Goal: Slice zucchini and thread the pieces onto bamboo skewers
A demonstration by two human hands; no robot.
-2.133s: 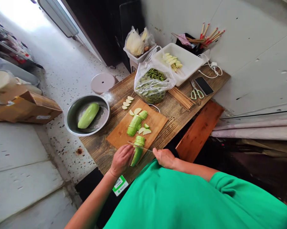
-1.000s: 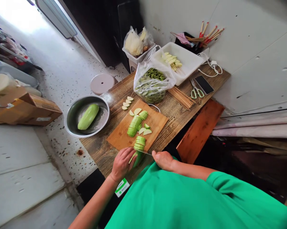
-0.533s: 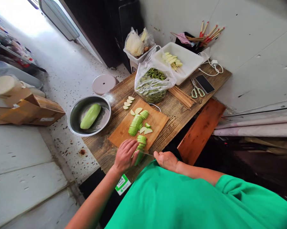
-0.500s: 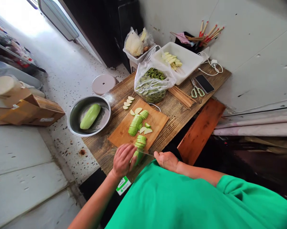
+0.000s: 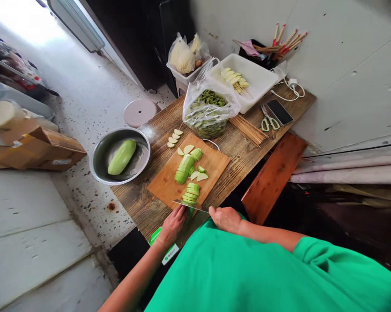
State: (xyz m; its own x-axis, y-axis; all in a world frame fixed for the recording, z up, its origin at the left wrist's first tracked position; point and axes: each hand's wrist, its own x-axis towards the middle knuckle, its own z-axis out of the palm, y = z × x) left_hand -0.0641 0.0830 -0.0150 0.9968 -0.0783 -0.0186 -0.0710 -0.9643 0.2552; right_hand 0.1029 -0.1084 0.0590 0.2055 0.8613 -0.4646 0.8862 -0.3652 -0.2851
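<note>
In my right hand (image 5: 227,219) is the handle of a kitchen knife (image 5: 195,207), closed in my fingers; its thin blade points left across a green squash. My left hand (image 5: 173,226) is at the squash's uncut near end (image 5: 190,213), just behind the blade, fingers bent against its side; part of the grip is hidden. Cut squash slices (image 5: 192,192) lean together beyond the blade. Farther up the wooden cutting board (image 5: 164,184) lie a longer row of squash slices (image 5: 185,168) and several loose pieces (image 5: 201,177).
A metal basin (image 5: 94,162) holding a whole squash (image 5: 122,157) stands left. Beyond the board are skewered slices (image 5: 175,138), a plastic bag of green pods (image 5: 211,115), and a white tray (image 5: 262,80). Bamboo skewers (image 5: 247,130), scissors (image 5: 269,120) and a phone (image 5: 279,112) lie rightward.
My left hand has moved lower and turned, with its fingers now behind the blade. The knife's blade shows more clearly across the squash; my right hand has barely moved.
</note>
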